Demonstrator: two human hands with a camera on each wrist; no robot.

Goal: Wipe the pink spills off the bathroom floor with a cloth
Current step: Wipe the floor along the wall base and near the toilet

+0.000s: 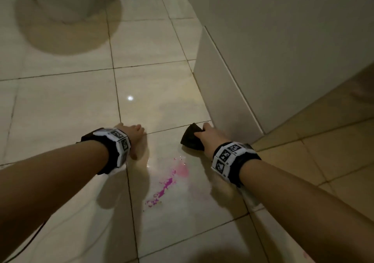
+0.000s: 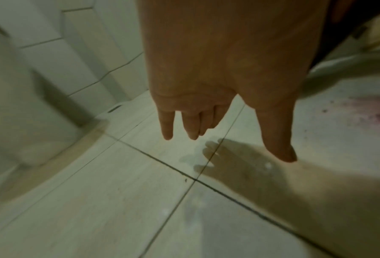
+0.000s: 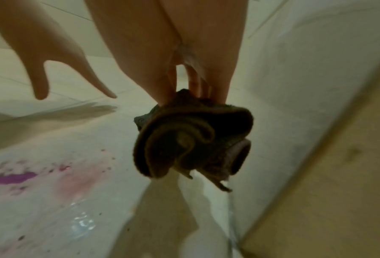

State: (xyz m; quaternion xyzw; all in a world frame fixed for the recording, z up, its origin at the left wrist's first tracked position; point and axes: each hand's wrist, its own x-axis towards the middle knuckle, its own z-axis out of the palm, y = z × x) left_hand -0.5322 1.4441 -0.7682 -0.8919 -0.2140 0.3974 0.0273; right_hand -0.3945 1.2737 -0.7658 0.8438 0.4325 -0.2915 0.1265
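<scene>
While right hand (image 1: 206, 139) grips cloth (image 1: 191, 138), left hand (image 1: 134, 136) relaxed; pink spill (image 1: 168, 183) on glossy tile floor (image 1: 66, 104).

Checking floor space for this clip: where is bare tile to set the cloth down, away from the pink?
Bare tile lies between the left hand and the toilet base, and left of the pink spill. It is tight by the white panel, where the right hand grips the cloth.
</scene>
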